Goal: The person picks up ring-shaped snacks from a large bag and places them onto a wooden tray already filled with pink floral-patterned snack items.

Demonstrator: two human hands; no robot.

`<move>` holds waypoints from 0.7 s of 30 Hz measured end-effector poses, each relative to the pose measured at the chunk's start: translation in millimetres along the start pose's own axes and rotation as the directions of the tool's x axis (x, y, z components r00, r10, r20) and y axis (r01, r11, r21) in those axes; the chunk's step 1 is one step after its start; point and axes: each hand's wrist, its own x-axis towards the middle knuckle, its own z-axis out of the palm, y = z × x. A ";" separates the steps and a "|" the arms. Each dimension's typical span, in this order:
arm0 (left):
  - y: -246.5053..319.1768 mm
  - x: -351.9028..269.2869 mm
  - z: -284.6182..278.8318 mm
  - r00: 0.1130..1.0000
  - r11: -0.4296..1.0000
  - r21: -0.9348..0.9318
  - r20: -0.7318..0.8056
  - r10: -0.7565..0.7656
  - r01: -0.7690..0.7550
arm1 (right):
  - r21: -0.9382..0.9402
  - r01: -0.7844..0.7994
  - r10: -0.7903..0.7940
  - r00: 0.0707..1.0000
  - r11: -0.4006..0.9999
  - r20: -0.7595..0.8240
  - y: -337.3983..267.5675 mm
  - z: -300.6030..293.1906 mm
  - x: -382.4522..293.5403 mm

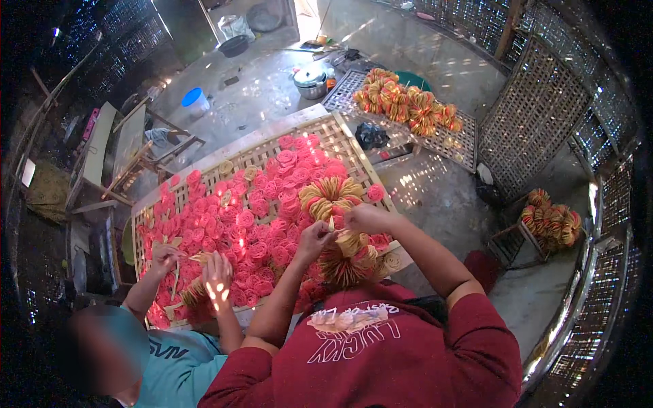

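Note:
My left hand [314, 239] pinches a small pale pointed piece [331, 224], perhaps a folded strip, with its fingertips. Close to its right, my right hand [362, 218] has its fingers drawn together by a bundle; what lies between them is hidden. Just beyond both hands is a round bundle of tan and pink discs [330, 196]. A similar tan bundle [347, 260] lies against my front, below the hands. Many pink lacy spiral discs [245, 219] are spread over a slatted woven tray [347, 143] before me.
At the left, a co-worker in a teal shirt [178, 367] handles tan strips over the same tray. Strung bundles [408, 104] lie on a woven panel beyond; others [553, 219] rest on a small stand at right. A lidded metal pot [311, 81] and a blue-lidded bucket [195, 102] stand on the floor.

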 end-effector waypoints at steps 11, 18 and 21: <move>4.3 25.2 13.1 0.963 0.677 -0.704 0.037 -0.266 0.214 | 0.774 0.048 0.223 0.945 0.631 -0.241 -32.1 -14.4 -19.7; -11.9 7.2 10.1 0.967 0.473 -0.845 0.192 -0.166 0.249 | 0.516 0.123 0.259 0.753 0.848 -0.605 -32.3 33.1 -24.3; -21.3 -4.1 14.4 0.964 0.672 -0.697 0.110 -0.244 0.250 | 0.568 0.105 0.292 0.773 0.816 -0.563 -32.8 50.9 -32.1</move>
